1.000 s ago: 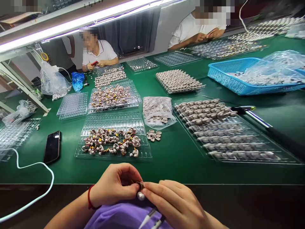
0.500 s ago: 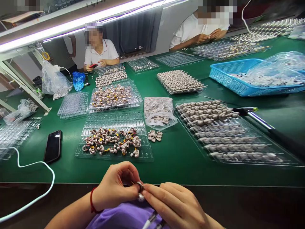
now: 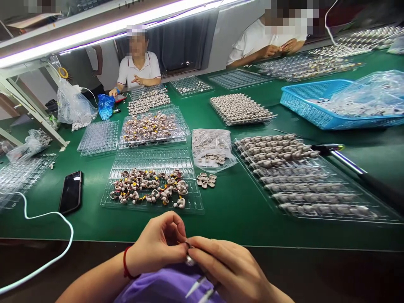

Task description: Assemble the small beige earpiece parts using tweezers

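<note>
My left hand and my right hand meet at the near table edge, above my purple lap. Both pinch a small beige and metal part between the fingertips; most of it is hidden by my fingers. My right hand also holds metal tweezers that stick out below it. Just ahead lies a clear plastic tray with a heap of small beige parts with wires. A little pile of beige shells sits to its right.
A black phone and a white cable lie at left. A clear tray of beige shells is at right, a bag of parts ahead, a blue basket far right. Two other people work across the green table.
My hands stayed together on the part with only small finger shifts. The view drifted slightly. The person across at left moved to the right and put the red object down.
</note>
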`<move>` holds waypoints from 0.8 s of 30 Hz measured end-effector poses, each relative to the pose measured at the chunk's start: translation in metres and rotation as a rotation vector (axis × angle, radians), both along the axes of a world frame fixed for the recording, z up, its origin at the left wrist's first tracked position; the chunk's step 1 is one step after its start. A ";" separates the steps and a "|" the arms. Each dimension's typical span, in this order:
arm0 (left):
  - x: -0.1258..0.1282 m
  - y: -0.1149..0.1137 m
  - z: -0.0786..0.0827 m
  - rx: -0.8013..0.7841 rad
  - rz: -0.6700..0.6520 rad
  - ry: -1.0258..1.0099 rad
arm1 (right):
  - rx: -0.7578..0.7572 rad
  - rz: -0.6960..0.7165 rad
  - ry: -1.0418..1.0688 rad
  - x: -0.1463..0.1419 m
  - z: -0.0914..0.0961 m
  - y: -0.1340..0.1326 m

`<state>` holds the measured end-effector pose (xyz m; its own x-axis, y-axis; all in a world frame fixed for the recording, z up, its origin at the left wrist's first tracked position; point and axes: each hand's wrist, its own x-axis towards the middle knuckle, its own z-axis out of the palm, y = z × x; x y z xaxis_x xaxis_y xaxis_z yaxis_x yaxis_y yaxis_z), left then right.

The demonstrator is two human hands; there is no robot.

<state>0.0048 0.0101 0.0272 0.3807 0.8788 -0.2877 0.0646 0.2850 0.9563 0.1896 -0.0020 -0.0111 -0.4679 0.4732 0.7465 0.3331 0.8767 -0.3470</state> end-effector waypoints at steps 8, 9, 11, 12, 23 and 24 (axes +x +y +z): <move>-0.005 0.000 0.010 -0.132 -0.073 -0.135 | -0.201 0.017 0.211 -0.002 0.011 0.000; -0.005 -0.001 0.010 -0.131 -0.067 -0.146 | -0.218 0.016 0.217 -0.002 0.012 0.000; -0.006 -0.001 0.009 -0.132 -0.054 -0.170 | -0.250 0.020 0.226 -0.001 0.012 -0.002; -0.006 -0.001 0.008 -0.136 -0.046 -0.181 | -0.265 0.025 0.229 -0.001 0.012 -0.002; -0.008 -0.007 0.006 -0.182 -0.028 -0.237 | -0.408 0.079 0.286 0.000 0.009 -0.004; -0.008 -0.007 0.006 -0.181 -0.026 -0.232 | -0.426 0.083 0.294 0.000 0.009 -0.004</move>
<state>-0.0032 0.0030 0.0329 0.4762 0.8104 -0.3414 -0.1407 0.4534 0.8801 0.1898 -0.0064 -0.0021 -0.3158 0.7339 0.6014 0.1032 0.6566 -0.7471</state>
